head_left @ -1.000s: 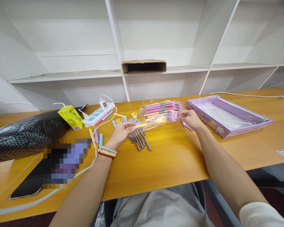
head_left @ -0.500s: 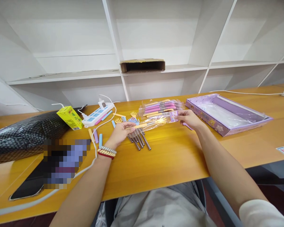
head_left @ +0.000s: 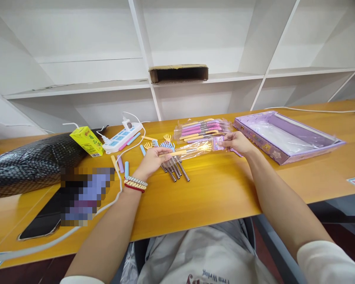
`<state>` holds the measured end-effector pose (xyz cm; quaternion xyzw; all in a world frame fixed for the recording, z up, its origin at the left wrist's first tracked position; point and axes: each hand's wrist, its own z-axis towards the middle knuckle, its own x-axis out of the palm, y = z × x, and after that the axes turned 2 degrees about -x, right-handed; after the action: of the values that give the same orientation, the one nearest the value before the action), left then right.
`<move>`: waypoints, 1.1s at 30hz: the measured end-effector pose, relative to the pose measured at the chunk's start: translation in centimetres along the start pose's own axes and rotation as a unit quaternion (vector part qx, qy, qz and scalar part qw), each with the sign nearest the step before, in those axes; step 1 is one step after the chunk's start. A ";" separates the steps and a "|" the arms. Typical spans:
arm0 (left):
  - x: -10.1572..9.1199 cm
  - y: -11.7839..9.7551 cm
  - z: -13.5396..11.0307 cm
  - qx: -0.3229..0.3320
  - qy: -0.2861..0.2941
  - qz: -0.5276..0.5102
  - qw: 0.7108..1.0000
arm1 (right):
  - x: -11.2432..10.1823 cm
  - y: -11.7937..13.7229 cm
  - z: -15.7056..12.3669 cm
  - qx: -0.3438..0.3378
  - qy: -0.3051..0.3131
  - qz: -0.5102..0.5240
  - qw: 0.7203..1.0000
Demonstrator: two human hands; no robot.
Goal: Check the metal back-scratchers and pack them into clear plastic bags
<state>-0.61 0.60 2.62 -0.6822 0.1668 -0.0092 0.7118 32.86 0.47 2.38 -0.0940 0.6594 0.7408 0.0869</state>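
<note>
Left fingers pinch yellow back scratcher; right fingers pinch purple header card. Uneven pull could tear clear sleeve; low sweep could scatter metal tubes.

phone screen pixelated | black bundle cut off at left | label print unreadable

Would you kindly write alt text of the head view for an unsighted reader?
A person's left hand and right hand hold a wrapped yellow back scratcher, left grip at the handle, right at the purple label. Beneath, metal rods lie on a wooden table; wrapped scratchers lie behind, a purple tray at right.
</note>
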 end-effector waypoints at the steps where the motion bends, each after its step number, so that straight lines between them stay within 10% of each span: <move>1: 0.0 0.0 0.0 0.001 0.000 0.002 1.000 | 0.0 -0.1 0.0 0.002 0.000 0.004 1.000; 13: 0.0 0.0 0.0 0.007 -0.002 -0.019 1.000 | 0.2 0.4 -0.6 -0.027 0.109 0.176 0.978; 33: 0.1 0.3 0.1 0.003 -0.016 -0.026 1.000 | 0.6 -0.4 0.1 -0.003 -0.013 0.108 0.994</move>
<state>-0.56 0.71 2.35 -0.6844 0.1377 -0.0171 0.7157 32.35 0.66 1.82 -0.0133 0.6620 0.7492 0.0145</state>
